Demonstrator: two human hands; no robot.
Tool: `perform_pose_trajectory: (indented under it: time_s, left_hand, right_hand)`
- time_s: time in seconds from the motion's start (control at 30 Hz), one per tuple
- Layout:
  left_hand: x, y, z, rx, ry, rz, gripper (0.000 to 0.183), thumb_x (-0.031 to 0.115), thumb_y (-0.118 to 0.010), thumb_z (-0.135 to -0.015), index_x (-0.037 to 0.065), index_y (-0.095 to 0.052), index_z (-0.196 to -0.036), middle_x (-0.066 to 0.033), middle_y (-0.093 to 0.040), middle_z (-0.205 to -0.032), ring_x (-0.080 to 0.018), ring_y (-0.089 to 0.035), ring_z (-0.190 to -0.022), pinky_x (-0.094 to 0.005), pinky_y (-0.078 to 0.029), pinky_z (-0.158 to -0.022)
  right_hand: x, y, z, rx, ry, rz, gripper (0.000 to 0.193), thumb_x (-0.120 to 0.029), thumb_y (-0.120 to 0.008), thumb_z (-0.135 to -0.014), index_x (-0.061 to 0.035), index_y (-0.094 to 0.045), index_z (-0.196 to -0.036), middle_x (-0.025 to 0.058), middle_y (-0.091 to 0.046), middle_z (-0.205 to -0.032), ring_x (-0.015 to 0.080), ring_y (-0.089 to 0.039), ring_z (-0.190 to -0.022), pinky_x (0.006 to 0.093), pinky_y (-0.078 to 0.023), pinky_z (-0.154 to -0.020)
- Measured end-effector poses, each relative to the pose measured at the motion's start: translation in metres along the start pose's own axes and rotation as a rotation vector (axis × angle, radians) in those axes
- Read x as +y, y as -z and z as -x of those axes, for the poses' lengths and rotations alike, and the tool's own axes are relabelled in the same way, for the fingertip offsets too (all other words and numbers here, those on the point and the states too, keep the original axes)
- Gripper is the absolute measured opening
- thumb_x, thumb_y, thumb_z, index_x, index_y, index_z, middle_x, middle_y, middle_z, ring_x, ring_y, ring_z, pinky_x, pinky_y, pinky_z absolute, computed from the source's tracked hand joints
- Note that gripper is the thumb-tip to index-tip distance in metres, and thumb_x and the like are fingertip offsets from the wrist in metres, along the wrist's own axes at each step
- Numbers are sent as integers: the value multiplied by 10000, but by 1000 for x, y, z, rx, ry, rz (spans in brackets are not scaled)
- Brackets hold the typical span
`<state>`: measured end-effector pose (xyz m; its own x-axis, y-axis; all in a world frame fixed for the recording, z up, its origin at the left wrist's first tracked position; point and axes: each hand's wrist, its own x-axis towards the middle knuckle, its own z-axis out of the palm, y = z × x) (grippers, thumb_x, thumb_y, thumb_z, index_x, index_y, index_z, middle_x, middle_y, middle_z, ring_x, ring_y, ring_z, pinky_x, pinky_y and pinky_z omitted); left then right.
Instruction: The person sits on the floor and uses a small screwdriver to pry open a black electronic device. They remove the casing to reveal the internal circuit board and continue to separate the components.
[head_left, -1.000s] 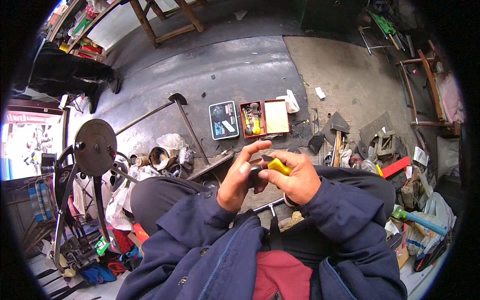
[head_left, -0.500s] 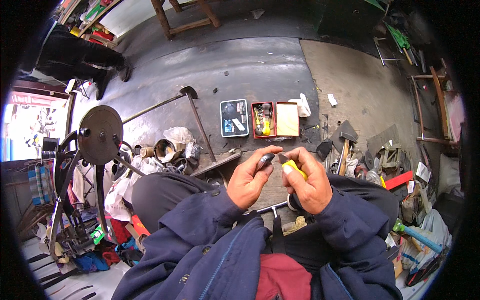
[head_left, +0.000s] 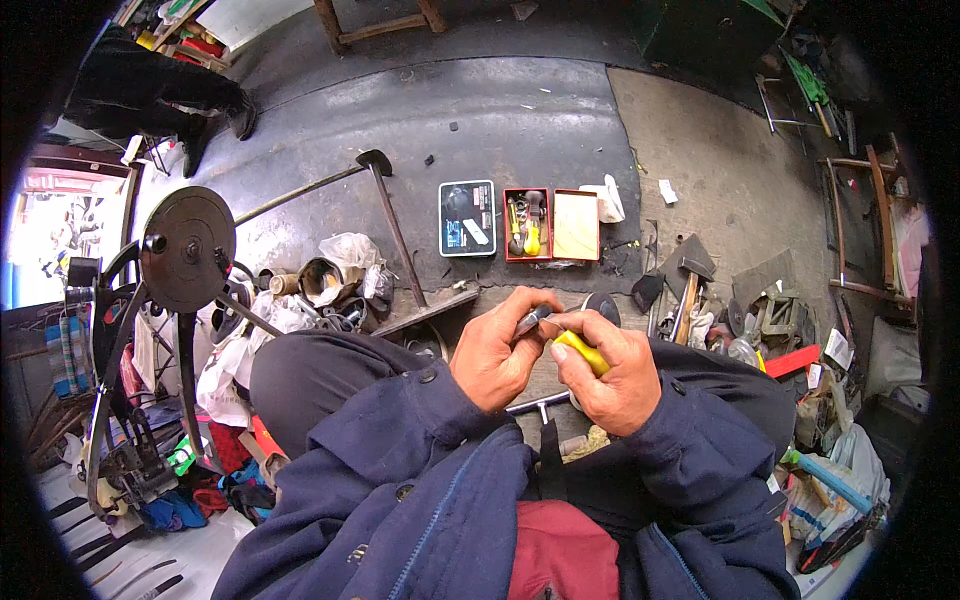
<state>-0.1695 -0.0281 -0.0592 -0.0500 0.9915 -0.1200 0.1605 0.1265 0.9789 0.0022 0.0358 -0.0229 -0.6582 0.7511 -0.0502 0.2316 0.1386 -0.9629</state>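
Above my lap my left hand (head_left: 492,355) is closed around a small dark oblong piece with a shiny side (head_left: 531,319); its exact kind is hard to make out. Beside it, my right hand (head_left: 620,378) grips a yellow-handled tool (head_left: 582,352) with a short pointed metal tip, which looks like a small knife. The tip reaches the near end of the dark piece, and the fingertips of both hands almost meet there. Fingers hide part of the dark piece and of the handle.
Ahead on the floor lie a dark flat tin (head_left: 467,219) and a red box (head_left: 527,224) of tools, its lid beside it. A hand-wheel machine (head_left: 188,250) stands at left. A hammer (head_left: 688,290) and scraps lie at right. Another person's legs (head_left: 150,95) show far left.
My right hand has moved left with the yellow-handled tool, bringing its tip to the dark piece in my left hand. The view has shifted slightly.
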Motion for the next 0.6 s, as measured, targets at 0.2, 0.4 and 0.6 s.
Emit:
perform_pose_trajectory:
  time_s: [0.2, 0.4, 0.6]
  left_hand:
    - [0, -3, 1, 8, -4, -33, 309, 9, -511, -991, 61, -576, -1289, -111, -680, -949, -120, -643, -853, -290, -516, -770]
    - [4, -1, 2, -16, -3, -131, 383, -33, -493, -945, 76, -570, -1304, -125, -644, -813, -139, -610, -721, -287, -489, -697]
    - [0, -5, 3, -19, 27, -117, 385, -41, -491, -932, 68, -565, -1294, -136, -638, -805, -173, -622, -699, -299, -493, -687]
  right_hand:
    - [0, 2, 2, -27, -82, -32, 201, -46, -606, -955, 20, -643, -1142, 38, -613, -700, 71, -562, -602, 259, -456, -563]
    - [1, 4, 4, -58, -256, -151, 211, -68, -605, -972, 37, -626, -1154, 14, -601, -699, 51, -528, -605, 247, -420, -539]
    - [5, 2, 4, -56, -299, -164, 208, -77, -602, -978, 44, -619, -1146, 5, -592, -703, 44, -514, -613, 243, -408, -536]
